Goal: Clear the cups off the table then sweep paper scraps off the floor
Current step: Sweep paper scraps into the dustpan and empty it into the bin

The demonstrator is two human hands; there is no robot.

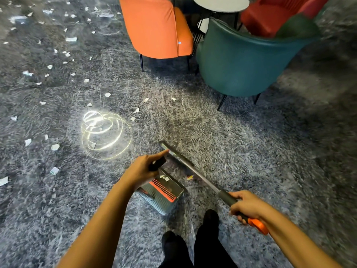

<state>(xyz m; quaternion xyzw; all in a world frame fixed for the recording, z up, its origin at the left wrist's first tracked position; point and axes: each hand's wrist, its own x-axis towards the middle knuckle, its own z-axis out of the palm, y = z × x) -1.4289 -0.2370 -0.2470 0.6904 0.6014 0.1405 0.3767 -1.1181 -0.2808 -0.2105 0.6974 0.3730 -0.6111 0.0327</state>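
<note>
Paper scraps point(55, 147) littered the grey speckled floor point(231, 142) across the left of the frame. An orange armchair point(152, 26), a teal armchair point(235, 62) and a red armchair point(270, 16) ringed a round white table point(220, 3) at the upper right. The orange one's blue tag point(179, 42) was unreadable. At lower centre the left hand point(143, 169) gripped the dustpan point(164, 192) handle, and the right hand point(249, 206) curled round the broom point(193, 169) handle.

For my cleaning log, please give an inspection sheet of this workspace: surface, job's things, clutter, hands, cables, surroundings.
Surface: dark speckled floor, a light reflection left of centre.
Job's things: paper scraps scattered mostly left; a few in the dustpan; broom; no cups seen.
Clutter: nothing seen.
Hands: left hand grips the dustpan handle; right hand grips the broom handle.
Cables: nothing seen.
Surroundings: orange chair, teal chair, red chair, round table.
</note>
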